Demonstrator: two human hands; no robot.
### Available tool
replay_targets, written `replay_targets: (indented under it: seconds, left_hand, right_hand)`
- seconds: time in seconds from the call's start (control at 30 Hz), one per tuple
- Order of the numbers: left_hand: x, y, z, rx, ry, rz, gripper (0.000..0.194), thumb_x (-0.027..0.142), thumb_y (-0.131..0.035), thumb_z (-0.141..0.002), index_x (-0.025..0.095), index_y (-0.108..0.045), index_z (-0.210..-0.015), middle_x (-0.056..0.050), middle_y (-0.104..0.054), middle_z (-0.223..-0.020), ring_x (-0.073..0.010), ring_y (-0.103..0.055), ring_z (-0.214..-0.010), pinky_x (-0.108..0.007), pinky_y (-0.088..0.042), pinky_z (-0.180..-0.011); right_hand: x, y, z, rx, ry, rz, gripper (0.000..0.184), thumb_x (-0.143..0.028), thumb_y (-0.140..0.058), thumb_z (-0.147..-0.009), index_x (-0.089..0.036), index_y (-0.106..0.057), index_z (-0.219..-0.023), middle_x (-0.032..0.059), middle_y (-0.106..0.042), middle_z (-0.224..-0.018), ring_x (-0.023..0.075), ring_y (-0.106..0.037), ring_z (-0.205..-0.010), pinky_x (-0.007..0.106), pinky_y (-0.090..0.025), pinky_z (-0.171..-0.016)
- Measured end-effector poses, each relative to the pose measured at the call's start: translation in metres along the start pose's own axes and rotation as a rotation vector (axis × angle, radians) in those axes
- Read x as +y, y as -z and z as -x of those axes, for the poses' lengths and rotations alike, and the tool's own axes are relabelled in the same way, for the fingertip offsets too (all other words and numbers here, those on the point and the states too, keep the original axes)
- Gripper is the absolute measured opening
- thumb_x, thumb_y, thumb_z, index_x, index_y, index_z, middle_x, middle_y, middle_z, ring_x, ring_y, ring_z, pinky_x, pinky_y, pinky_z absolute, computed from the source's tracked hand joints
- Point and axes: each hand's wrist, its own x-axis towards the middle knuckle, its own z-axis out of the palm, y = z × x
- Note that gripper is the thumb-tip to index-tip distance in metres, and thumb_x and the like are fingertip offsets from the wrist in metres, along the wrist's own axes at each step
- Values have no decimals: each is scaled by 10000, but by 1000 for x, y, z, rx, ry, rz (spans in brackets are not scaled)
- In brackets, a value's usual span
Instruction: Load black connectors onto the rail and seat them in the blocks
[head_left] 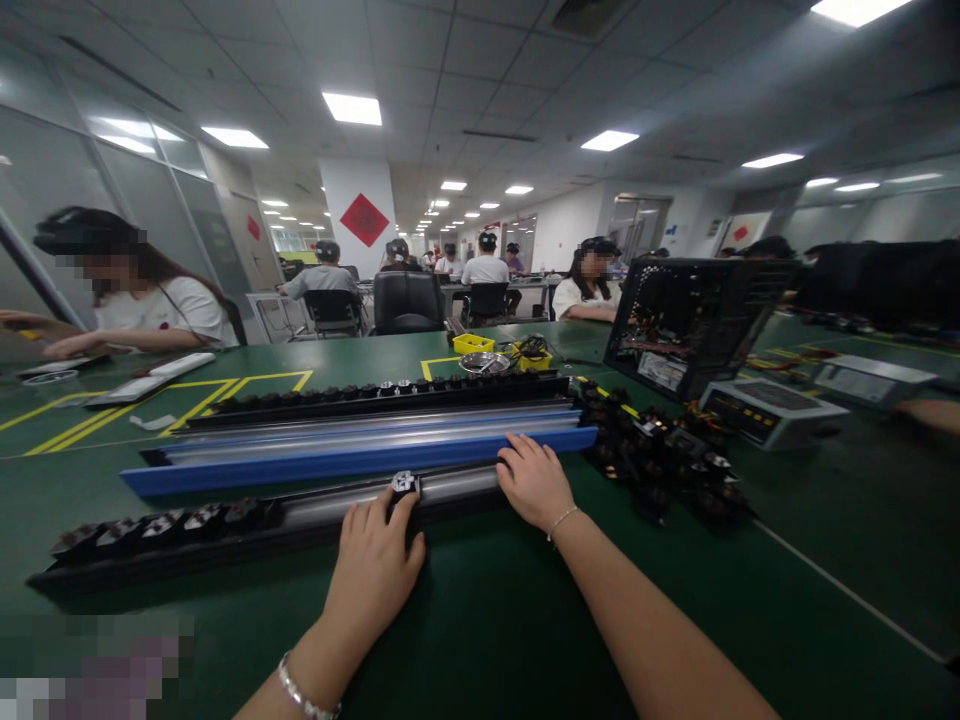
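Observation:
My left hand (375,560) rests on the nearest black rail (180,545), its fingertips pinching a small black-and-white clip (403,483) seated on the rail's bare metal stretch. My right hand (534,482) lies further right on the same rail, fingers curled over its top edge against the blue rail (337,465). The nearest rail's left half carries a row of several black clips (165,522). Behind the blue rail sits another black rail (390,392) lined with clips.
A heap of loose black clips (660,455) lies right of the rails. An open computer case (690,320) and a grey box (765,408) stand at the right. Yellow trays and a metal bowl (484,360) sit behind. Other people work at the far tables.

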Motion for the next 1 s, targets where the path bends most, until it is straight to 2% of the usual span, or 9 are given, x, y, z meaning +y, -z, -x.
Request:
replay_targets:
  seconds: [0.37, 0.57, 0.7, 0.87, 1.0]
  left_hand:
    - [1, 2, 0, -12, -25, 95, 340, 220, -449, -762, 171, -551, -1083, -101, -571, -1152, -249, -484, -1069, -440, -283, -1012]
    - [-1, 1, -2, -35, 43, 185, 314, 188, -444, -727, 154, -524, -1029, -95, -600, -1067, -235, -503, -1026, -430, -309, -991]
    - [-1, 0, -3, -3, 42, 198, 318, 188, -443, -712, 171, -522, -1020, -69, -617, -976, -234, -519, -993, -445, -302, -985]
    - [-1, 2, -5, -2, 57, 203, 312, 199, -447, -701, 175, -526, -1003, -64, -621, -940, -240, -526, -963, -452, -308, -967]
    - [0, 3, -6, -36, 83, 214, 316, 202, -451, -694, 193, -533, -999, -52, -623, -949, -232, -521, -963, -444, -300, -962]
  right_hand:
    - [-1, 2, 1, 29, -27, 10, 342, -250, -389, -786, -233, -623, -1035, 46, -455, -1355, 228, -374, -1243, 440, -236, -1026]
    - [-1, 2, 1, 70, -25, 5, 344, -227, -393, -789, -208, -639, -1029, 67, -508, -1303, 229, -408, -1209, 414, -233, -1026]
    - [-16, 5, 5, 97, 115, -96, 355, -219, -413, -802, -207, -599, -1104, 62, -581, -1204, 202, -448, -1153, 399, -226, -1029]
    - [-51, 4, 17, -34, 395, -233, 364, -212, -449, -792, -267, -554, -1135, 9, -609, -1133, 164, -468, -1094, 381, -224, -1023]
    - [-62, 2, 21, -88, 421, -207, 391, -213, -462, -782, -263, -525, -1164, 18, -596, -1146, 180, -448, -1106, 399, -210, -1025]
